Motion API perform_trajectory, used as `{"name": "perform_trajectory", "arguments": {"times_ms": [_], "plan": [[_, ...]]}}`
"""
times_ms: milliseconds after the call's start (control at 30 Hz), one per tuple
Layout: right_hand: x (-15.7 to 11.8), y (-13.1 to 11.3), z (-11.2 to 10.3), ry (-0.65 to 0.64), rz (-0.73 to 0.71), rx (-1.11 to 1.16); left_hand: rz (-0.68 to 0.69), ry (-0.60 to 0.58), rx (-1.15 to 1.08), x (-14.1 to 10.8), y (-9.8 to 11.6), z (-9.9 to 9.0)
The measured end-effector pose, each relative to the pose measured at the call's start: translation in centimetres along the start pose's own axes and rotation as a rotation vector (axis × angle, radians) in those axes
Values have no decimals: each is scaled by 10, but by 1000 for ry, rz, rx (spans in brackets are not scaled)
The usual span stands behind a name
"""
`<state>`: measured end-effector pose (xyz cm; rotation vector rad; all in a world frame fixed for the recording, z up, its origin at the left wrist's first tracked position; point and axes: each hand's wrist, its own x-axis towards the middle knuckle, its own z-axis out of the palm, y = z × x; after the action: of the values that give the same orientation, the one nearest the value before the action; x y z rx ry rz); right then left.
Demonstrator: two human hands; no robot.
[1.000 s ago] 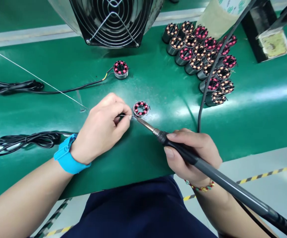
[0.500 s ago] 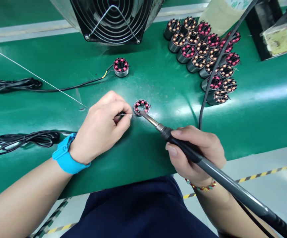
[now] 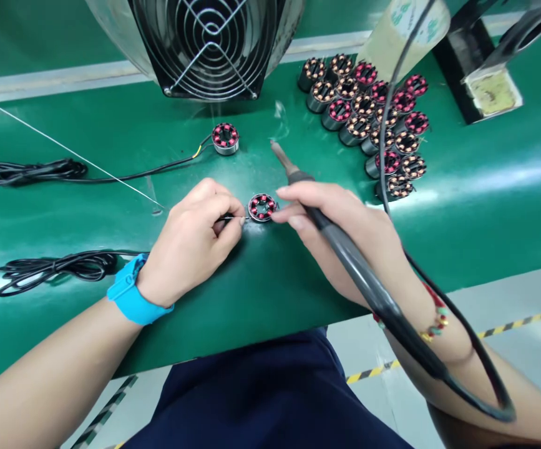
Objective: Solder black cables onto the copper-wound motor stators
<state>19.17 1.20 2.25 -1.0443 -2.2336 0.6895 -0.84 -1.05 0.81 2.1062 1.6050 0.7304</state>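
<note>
A small motor stator (image 3: 262, 207) with red windings lies on the green bench in front of me. My left hand (image 3: 204, 227) pinches a thin dark wire just left of it; the wire reaches the stator's edge. My right hand (image 3: 340, 234) holds a soldering iron (image 3: 345, 246), its tip raised above and beyond the stator, with a wisp of smoke near it. The right thumb and forefinger reach to the stator's right side; whether they touch it I cannot tell. Farther back stands another red-wound stator (image 3: 226, 138) with black and yellow wires attached.
A fan (image 3: 211, 50) with a wire guard stands at the back. Several stators (image 3: 359, 128) are grouped at back right, near an iron stand with a sponge tray (image 3: 493, 93). Coiled black cables (image 3: 59, 266) lie left. A white solder strand (image 3: 64, 144) crosses the left side.
The soldering iron's tip has lifted off the stator and moved away, up the view. My right hand has come closer, its fingertips now at the stator's right side. My left hand keeps its pinch.
</note>
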Motion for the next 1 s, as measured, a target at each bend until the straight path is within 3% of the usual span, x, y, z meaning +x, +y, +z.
{"name": "perform_trajectory", "arguments": {"times_ms": [200,467,600,733,1000], "plan": [[24,13,24,-124,-104,-76,-4,-13,-30,-2,-3,-3],[16,21,39,37,-126,-5,-362,-250,-212,0,-8,-16],[17,22,42,-45,-144,-28,-525,-217,-452,3,-9,-19],[16,20,43,9,-111,14,-629,-173,-663,2,-10,-19],[13,19,43,-4,-150,30,-641,-138,-645,5,-5,-13]]}}
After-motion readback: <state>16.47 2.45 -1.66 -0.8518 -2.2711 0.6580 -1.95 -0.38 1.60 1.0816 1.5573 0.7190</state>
